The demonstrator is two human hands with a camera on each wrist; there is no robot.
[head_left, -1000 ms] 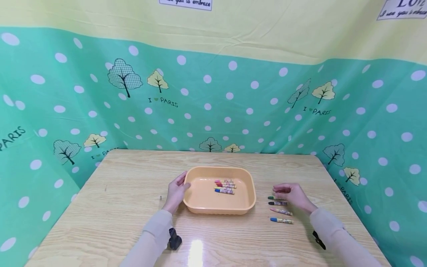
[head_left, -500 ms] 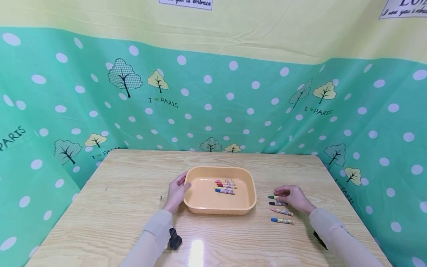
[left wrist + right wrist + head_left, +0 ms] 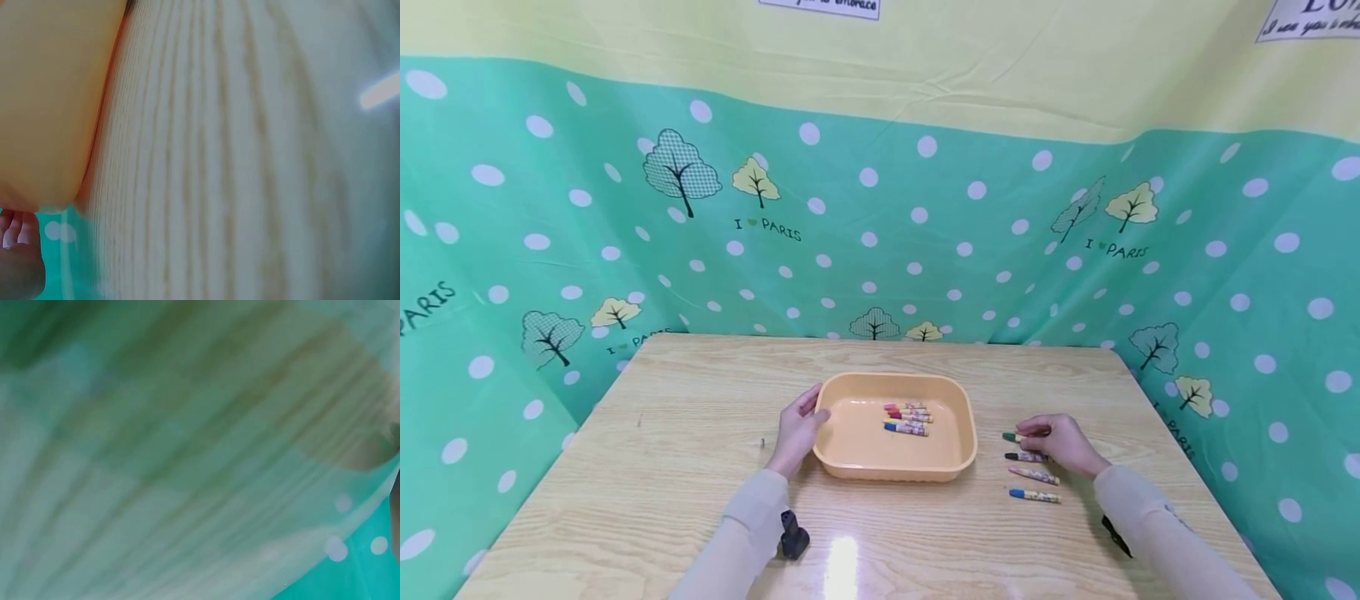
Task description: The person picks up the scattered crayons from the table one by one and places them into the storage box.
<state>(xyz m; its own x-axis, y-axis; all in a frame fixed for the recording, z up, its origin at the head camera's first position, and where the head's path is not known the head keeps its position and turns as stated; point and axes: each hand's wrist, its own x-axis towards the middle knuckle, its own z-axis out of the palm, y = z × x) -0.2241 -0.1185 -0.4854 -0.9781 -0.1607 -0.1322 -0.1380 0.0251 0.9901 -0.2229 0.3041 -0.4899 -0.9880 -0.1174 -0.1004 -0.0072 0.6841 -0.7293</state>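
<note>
My left hand (image 3: pixel 797 429) grips the left rim of a peach plastic tray (image 3: pixel 887 472), thumb over the edge and fingers outside. The left wrist view shows the tray's side (image 3: pixel 50 106) above the curled fingers (image 3: pixel 25 231). Several crayons lie in the tray, among them a pink one, red ones and a blue one (image 3: pixel 906 428). To the right of the tray, my right hand (image 3: pixel 1063 442) pinches a green crayon (image 3: pixel 1011 437), its far end hidden by the fingers. Below that hand lie a black crayon (image 3: pixel 1022 457), a pink crayon (image 3: pixel 1033 476) and a blue crayon (image 3: pixel 1034 496).
The wooden table (image 3: pixel 700 467) carries everything. A polka-dot curtain (image 3: pixel 880 208) hangs behind it and along both sides. Black wrist-camera parts (image 3: pixel 793 536) show beside the left sleeve. The right wrist view is mostly blurred tabletop (image 3: pixel 187 462).
My right fingers have closed on the green crayon, which has shifted slightly away from the black one. The left hand and the tray have stayed in place.
</note>
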